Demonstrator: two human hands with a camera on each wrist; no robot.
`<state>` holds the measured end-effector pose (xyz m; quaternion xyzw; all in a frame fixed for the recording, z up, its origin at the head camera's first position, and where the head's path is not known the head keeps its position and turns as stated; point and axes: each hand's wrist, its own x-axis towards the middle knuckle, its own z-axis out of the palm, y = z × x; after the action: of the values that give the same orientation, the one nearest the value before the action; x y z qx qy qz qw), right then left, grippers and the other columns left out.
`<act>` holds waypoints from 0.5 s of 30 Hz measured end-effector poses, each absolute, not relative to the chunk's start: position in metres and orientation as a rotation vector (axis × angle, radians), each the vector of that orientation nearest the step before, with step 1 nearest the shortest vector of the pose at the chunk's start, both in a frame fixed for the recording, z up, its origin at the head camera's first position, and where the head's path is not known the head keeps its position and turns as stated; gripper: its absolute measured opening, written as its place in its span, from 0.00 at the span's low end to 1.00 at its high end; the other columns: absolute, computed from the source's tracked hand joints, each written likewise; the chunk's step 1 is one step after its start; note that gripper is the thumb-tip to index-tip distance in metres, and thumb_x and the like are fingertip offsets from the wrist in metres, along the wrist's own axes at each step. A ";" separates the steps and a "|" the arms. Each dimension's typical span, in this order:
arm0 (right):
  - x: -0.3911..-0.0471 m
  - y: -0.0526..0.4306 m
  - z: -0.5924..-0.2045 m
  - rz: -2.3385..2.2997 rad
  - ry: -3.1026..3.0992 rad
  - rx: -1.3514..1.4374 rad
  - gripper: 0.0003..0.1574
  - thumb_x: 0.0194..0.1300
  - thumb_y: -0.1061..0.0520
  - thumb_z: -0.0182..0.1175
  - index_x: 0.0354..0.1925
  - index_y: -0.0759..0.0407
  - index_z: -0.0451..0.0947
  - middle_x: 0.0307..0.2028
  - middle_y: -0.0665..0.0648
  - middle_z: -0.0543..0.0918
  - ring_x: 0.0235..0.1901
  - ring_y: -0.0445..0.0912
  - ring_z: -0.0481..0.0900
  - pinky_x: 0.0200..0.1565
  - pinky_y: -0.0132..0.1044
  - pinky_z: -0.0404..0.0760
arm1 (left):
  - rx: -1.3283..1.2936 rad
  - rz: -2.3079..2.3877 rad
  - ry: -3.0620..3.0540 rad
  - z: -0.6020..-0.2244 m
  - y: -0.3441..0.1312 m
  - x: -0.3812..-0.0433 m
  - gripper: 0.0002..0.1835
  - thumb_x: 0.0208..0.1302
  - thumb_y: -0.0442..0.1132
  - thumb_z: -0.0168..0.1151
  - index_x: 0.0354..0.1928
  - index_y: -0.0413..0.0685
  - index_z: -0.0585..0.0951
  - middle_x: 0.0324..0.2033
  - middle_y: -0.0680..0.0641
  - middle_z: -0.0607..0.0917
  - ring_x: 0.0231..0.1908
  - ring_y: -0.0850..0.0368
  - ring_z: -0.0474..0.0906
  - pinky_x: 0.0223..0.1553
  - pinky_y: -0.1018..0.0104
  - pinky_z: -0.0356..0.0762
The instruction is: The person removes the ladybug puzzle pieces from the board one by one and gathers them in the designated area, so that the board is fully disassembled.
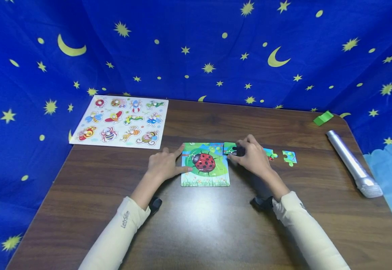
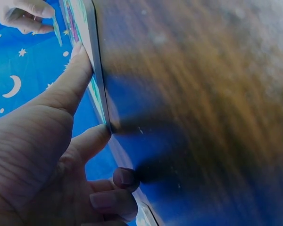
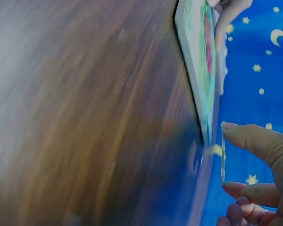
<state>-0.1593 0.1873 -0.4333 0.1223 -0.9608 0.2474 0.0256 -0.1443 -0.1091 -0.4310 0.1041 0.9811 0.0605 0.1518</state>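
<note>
Looking at a ladybug puzzle (image 1: 205, 162) lying flat on the bench (image 1: 202, 232), right around mid-frame in the head view. Hands apart, one on either side of it. Left hand (image 1: 163, 165) at the puzzle's left edge: thumb reaching over the face, index finger at the upper-left corner, not wrapped round anything. Right hand (image 1: 252, 155) by the upper-right corner, pinching a thin green piece (image 1: 229, 147) between thumb and fingertip, seen edge-on in the right wrist view. Held just beside the puzzle; can't tell whether touching. Further right, a half-hidden piece (image 1: 270, 153) next to the hand, then a stray piece (image 1: 290, 158) on its own. To do this bit well: press down lightly with the left thumb to stop any sliding. Grip the piece by its edges only, to leave the printed side readable. Turn it to match colours and outline first, then lower it flat, no shoving in sideways. Probably easy to knock neighbouring bits loose otherwise. On a snag, lift, rotate a touch, try again. No forcing!
</note>
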 end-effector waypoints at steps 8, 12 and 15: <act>-0.163 0.211 -0.439 0.699 -2.989 0.312 0.40 0.53 0.47 0.75 0.56 0.72 0.79 0.42 0.63 0.75 0.31 0.52 0.73 0.28 0.42 0.71 | 0.293 0.168 2.807 -0.431 -0.109 -0.144 0.53 0.53 0.78 0.58 0.77 0.66 0.56 0.43 0.35 0.79 0.25 0.51 0.71 0.24 0.59 0.68; -0.163 0.216 -0.441 0.688 -2.997 0.291 0.40 0.53 0.46 0.75 0.56 0.72 0.79 0.42 0.62 0.75 0.34 0.54 0.75 0.31 0.46 0.74 | 0.296 0.168 2.810 -0.430 -0.109 -0.144 0.53 0.53 0.78 0.58 0.77 0.66 0.57 0.44 0.35 0.79 0.25 0.51 0.71 0.23 0.59 0.68; -0.163 0.218 -0.442 0.689 -3.010 0.277 0.40 0.54 0.46 0.74 0.56 0.73 0.78 0.43 0.63 0.74 0.36 0.55 0.75 0.32 0.48 0.75 | 0.300 0.167 2.814 -0.430 -0.109 -0.144 0.53 0.52 0.78 0.58 0.77 0.66 0.57 0.44 0.35 0.79 0.24 0.51 0.71 0.23 0.59 0.68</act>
<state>-0.1633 0.2183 -0.4425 0.0894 -0.9707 0.2220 0.0206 -0.1443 -0.1087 -0.4300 0.1047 0.9810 0.0584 0.1526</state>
